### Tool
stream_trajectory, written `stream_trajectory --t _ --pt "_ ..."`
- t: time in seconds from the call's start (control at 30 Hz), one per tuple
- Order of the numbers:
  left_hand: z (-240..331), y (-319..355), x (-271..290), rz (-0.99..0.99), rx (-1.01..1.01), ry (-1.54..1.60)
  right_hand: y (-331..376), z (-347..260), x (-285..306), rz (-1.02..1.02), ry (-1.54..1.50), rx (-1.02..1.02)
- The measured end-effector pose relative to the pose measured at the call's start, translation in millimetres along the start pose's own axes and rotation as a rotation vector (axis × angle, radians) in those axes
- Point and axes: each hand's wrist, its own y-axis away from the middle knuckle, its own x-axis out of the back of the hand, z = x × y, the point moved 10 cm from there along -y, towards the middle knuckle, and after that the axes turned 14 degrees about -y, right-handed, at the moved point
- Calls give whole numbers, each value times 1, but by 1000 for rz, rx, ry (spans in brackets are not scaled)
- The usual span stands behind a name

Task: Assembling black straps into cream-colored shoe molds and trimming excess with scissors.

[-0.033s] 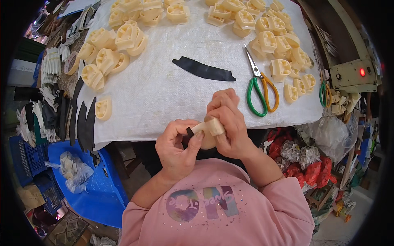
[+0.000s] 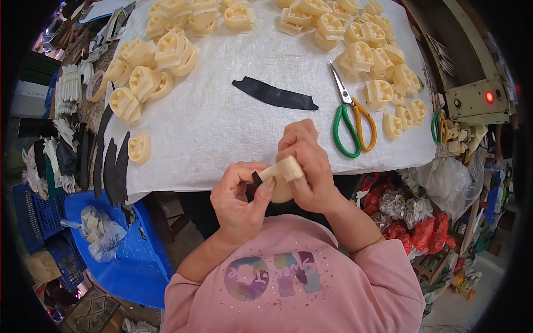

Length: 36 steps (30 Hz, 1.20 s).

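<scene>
Both hands meet at the near edge of the white-covered table (image 2: 233, 133), closed around one cream plastic piece (image 2: 283, 172): the right hand (image 2: 308, 166) grips it from above, while the left hand (image 2: 241, 197) pinches a black strip (image 2: 256, 178) against its left end. Green-and-yellow scissors (image 2: 350, 119) lie just beyond, to the right.

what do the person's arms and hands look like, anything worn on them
Both hands are bare: the left hand and the right hand show no gloves, rings or watch. The arms wear long pink sleeves pushed up, leaving the forearms uncovered. The sleeves belong to a pink top with a sparkly multicoloured print on the chest.
</scene>
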Motion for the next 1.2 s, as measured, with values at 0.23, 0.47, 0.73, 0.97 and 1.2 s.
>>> stream_trajectory --t 0.23,0.47,0.73,0.97,1.2 --pt "-7 -6 10 30 145 9 4 25 12 44 -438 -173" --pt "5 -8 0 -2 -90 -134 2 -7 5 25 44 37" --pt "26 -10 10 3 -365 -369 9 37 7 -43 -681 -379" --pt "38 -3 12 -53 -498 -288 0 21 16 -77 -372 -141" --pt "-34 -4 -36 -474 277 468 1 0 -7 -143 -213 -79"
